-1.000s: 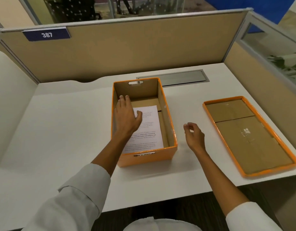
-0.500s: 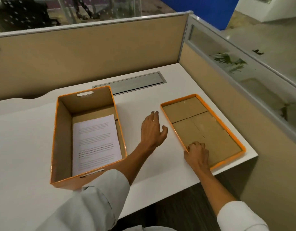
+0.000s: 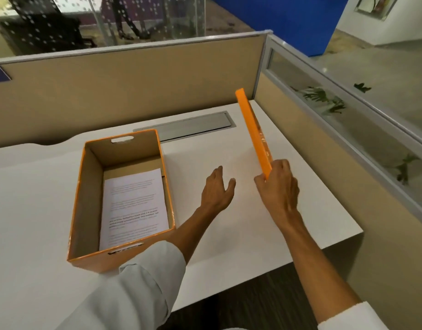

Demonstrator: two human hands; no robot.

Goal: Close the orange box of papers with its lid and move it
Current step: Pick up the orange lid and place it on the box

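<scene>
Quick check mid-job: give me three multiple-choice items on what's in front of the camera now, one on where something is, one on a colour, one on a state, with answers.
1. Where does the orange box stand relative to the hands?
A. to their left on the desk
B. to their right on the desk
C. on the floor

2. What colour is the outside of the lid?
A. blue
B. orange
C. green

3. What state is the lid in?
A. closed on the box
B. flat on the desk
C. lifted on edge in the right hand

Answers:
1. A: the box sits on the white desk left of both hands.
2. B: the lid's edge shows orange.
3. C: the right hand grips the lid's near end and it stands tilted up off the desk, while the left hand is open and empty; the box is open, papers showing.
</scene>
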